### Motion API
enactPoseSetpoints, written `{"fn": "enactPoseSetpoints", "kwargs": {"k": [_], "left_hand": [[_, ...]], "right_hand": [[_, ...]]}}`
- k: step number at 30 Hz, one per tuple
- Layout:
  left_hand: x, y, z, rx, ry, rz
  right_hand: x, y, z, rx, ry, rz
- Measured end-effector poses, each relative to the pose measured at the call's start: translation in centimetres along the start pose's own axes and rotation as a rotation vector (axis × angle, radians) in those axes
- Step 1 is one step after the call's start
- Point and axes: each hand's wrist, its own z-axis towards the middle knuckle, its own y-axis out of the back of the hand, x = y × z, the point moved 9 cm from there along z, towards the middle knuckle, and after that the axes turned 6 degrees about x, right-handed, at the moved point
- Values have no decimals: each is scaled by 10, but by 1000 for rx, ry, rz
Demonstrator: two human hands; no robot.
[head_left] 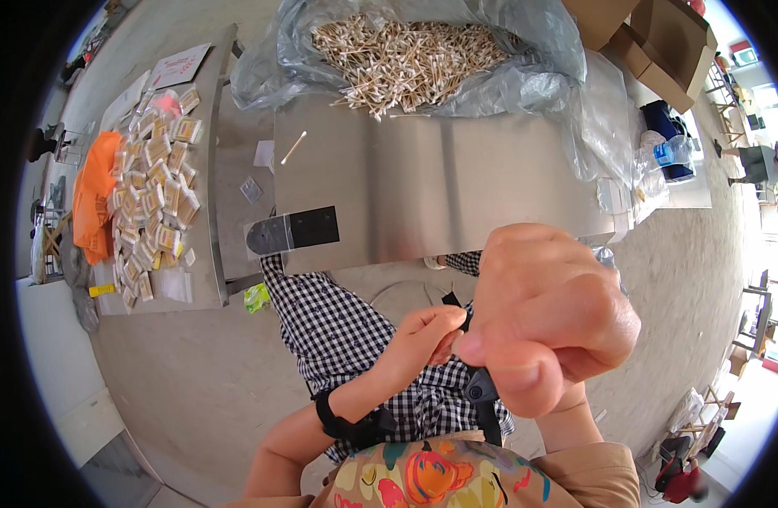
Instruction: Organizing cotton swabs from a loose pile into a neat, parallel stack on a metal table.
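My right hand (558,313) is raised large in front of the table's near edge, its fingers curled closed. Whatever it may grip is hidden. Lower and to its left, my left hand (435,332) is closed in a pinch above my lap, at a short black band end (452,299); the fingers hide whether they hold it. Below the right hand shows a dark grey piece with a round knob (480,387). A black strap (488,423) hangs under that piece. Around my left wrist sits a black wristband (328,413).
On the metal table (491,178), a clear plastic bag (567,68) holds heaped cotton swabs (406,63). One loose swab (293,148) and a grey-and-black flat strip (296,230) lie at left. Small packs (156,186) cover the left table beside orange cloth (94,199). Cardboard boxes (660,51) stand far right.
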Motion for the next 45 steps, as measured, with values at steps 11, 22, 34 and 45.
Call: {"fn": "enactPoseSetpoints", "kwargs": {"k": [11,22,34,45], "left_hand": [[-67,-33,-5,69,-496,649],[-89,-91,-28,631,-435,981],[-59,-107,-33,933,-100,583],[-18,-117,-31,1084,304,478]], "right_hand": [[2,-10,-9,18,-138,243],[91,-160,-75,688,176,246],[118,-140,-87,617,86,263],[115,-130,-84,607,51,274]]}}
